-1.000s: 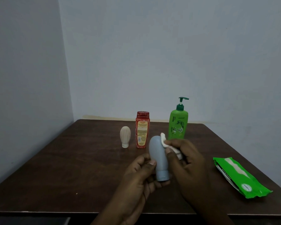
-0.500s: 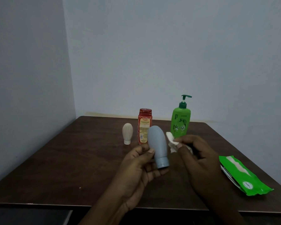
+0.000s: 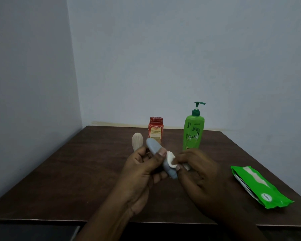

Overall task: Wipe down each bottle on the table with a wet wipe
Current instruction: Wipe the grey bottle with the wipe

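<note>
My left hand (image 3: 142,169) grips a grey bottle (image 3: 154,146) above the table, cap end down and tilted to the right. My right hand (image 3: 196,169) pinches a white wet wipe (image 3: 170,158) and presses it against the grey bottle's lower right side. Behind my hands stand a cream ribbed bottle (image 3: 137,140), a red bottle (image 3: 155,130) and a green pump bottle (image 3: 193,131), all upright. My left thumb covers part of the grey bottle.
A green pack of wet wipes (image 3: 257,186) lies at the right of the dark wooden table (image 3: 73,171). Walls close the table off at the back and left. The table's front edge runs just below my wrists.
The grey bottle has tilted further to the right in my left hand. My right hand has moved the wipe down from the bottle's upper side to its lower part near the cap.
</note>
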A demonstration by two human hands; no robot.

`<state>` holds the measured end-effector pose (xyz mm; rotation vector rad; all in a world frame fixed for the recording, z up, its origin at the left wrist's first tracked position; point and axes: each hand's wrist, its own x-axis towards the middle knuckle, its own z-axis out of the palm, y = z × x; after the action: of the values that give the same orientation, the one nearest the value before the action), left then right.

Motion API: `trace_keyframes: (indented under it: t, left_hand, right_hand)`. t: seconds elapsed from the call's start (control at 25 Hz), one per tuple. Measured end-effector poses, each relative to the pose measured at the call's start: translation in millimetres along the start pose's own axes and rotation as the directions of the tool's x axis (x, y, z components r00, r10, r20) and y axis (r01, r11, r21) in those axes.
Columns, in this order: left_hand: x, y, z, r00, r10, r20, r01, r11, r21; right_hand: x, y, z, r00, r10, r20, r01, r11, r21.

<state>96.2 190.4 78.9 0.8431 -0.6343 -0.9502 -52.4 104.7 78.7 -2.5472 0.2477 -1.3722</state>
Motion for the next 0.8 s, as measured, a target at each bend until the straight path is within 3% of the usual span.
trace_keyframes:
  t: [0.08,0.2,0.32,0.36,0.44,0.52,0.6,0.64,0.72,0.76,0.8]
  left_hand:
    - [3,3,-4,1.000,0.023,-0.017,-0.024,0.999,-0.027]
    - [7,2,-7,1.000,0.001,0.000,-0.001,1.000,-0.023]
    - [8,-1,-4,0.998,-0.021,0.055,0.023,0.999,-0.040]
    - [10,-1,-4,0.998,-0.005,0.064,0.008,0.998,-0.059]
    - [16,-2,-4,0.997,0.037,0.064,-0.030,0.994,-0.108]
    - [25,-5,-6,0.997,0.063,0.038,-0.056,0.985,-0.164]
    - [31,-11,-5,0.998,0.067,0.002,-0.066,0.979,-0.192]
    - [34,-15,-3,0.998,0.067,-0.010,-0.067,0.976,-0.205]
    - [39,-20,-2,0.997,0.073,-0.003,-0.072,0.968,-0.239]
    - [42,-23,-2,0.996,0.086,0.001,-0.082,0.963,-0.257]
    - [43,-25,-2,0.996,0.091,0.000,-0.088,0.958,-0.275]
  right_hand:
    - [2,9,-7,0.998,0.061,-0.001,-0.061,0.998,0.024]
    - [4,13,-9,0.983,0.132,-0.130,-0.122,0.989,0.084]
    - [4,7,-6,0.997,0.004,-0.074,0.000,0.999,0.053]
    - [4,8,-4,0.998,0.031,-0.052,-0.027,0.997,0.079]
    - [4,16,6,0.952,0.297,-0.073,-0.260,0.912,0.316]
    - [4,27,21,0.782,0.623,0.016,-0.480,0.586,0.653]
    - [7,33,33,0.605,0.770,0.204,-0.495,0.162,0.854]
    - [11,35,37,0.541,0.770,0.338,-0.463,-0.063,0.884]
    - [14,35,37,0.452,0.635,0.627,-0.399,-0.484,0.779]
    - [13,34,37,0.446,0.565,0.694,-0.381,-0.581,0.719]
    - [11,30,36,0.475,0.509,0.718,-0.387,-0.611,0.690]
